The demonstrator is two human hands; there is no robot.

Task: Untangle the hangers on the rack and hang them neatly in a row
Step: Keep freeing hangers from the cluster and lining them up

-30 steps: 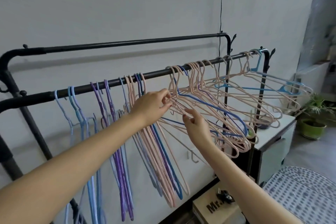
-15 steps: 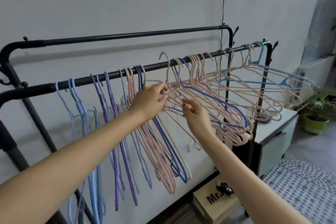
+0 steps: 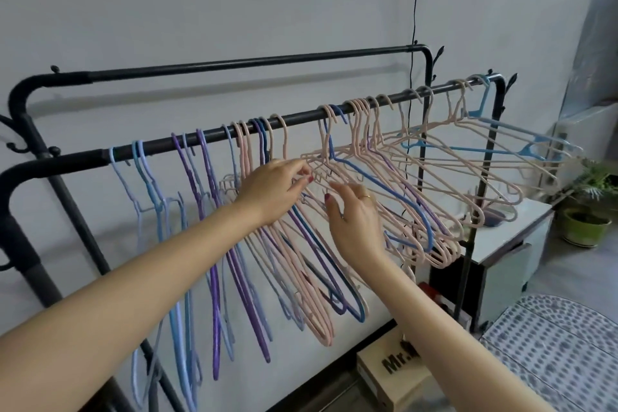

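A black rack has a front rail carrying plastic hangers. On its left part, light blue, purple and pink hangers hang straight down in a row. On its right part a tangled bunch of pink hangers, with a dark blue one and a light blue one caught in it, juts out sideways. My left hand pinches the shoulder of a pink hanger whose hook sits on the rail beside the straight row. My right hand touches the tangled pink wires with fingers loosely spread.
The rack's back rail is bare, close to the wall. A thin black cable runs down the wall. A cardboard box lies under the rack. A white cabinet, a potted plant and a dotted fabric surface stand at the right.
The pink hanger that my left hand lifted clear of the rail now hooks over it, left of the tangle. My right hand stays at the bunch.
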